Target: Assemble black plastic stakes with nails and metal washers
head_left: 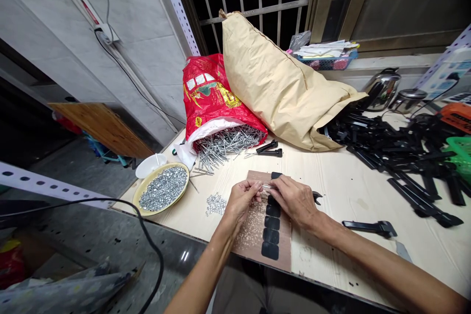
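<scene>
Over the brown board point(253, 250), my left hand point(241, 201) and my right hand point(296, 200) meet, fingertips pinched close together. Between them shows a short stretch of a thin metal pin point(266, 186); the fingers cover its ends. Beneath and in front of the hands runs a row of black rounded-square pads point(271, 235) on the board, with pale crumbs scattered beside it. A small pile of shiny metal pieces point(216, 204) lies left of my left hand. Just past my right hand, a black forked part point(316, 198) is partly hidden.
A yellow bowl point(138, 201) of small metal pieces stands at the left table edge beside a white dish point(147, 166). Metal pins spill from a red bag point(206, 88). A tan paper sack point(279, 88) leans behind. Black plastic parts point(401, 142) heap at right; one black handle point(368, 227) lies nearer.
</scene>
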